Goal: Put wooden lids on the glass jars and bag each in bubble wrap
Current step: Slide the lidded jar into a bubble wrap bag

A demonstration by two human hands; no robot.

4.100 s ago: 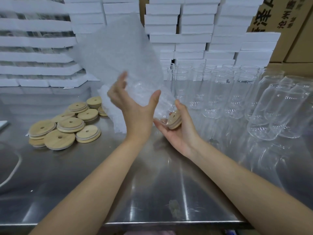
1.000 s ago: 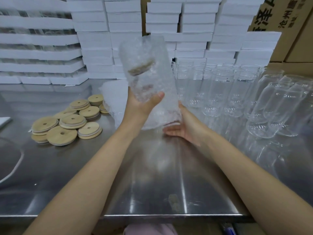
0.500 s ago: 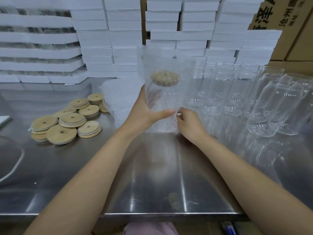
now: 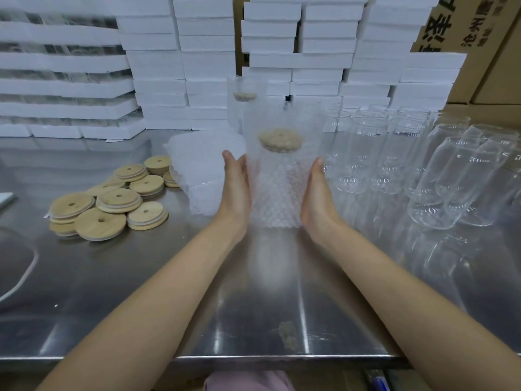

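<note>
A glass jar with a wooden lid stands upright inside a bubble wrap bag at the middle of the steel table. My left hand presses flat against the bag's left side. My right hand presses against its right side. Behind it stands a second bagged jar with its lid showing. Loose wooden lids with centre holes lie piled to the left. A stack of bubble wrap bags lies just left of my left hand.
Several bare glass jars stand at the right, and some lie on their sides at the far right. White foam boxes are stacked along the back. Cardboard cartons stand at the back right.
The bagged jar has come down from the air to stand on the table. Both hands have shifted to hold its sides flat, the right hand leaving the bag's lower edge.
</note>
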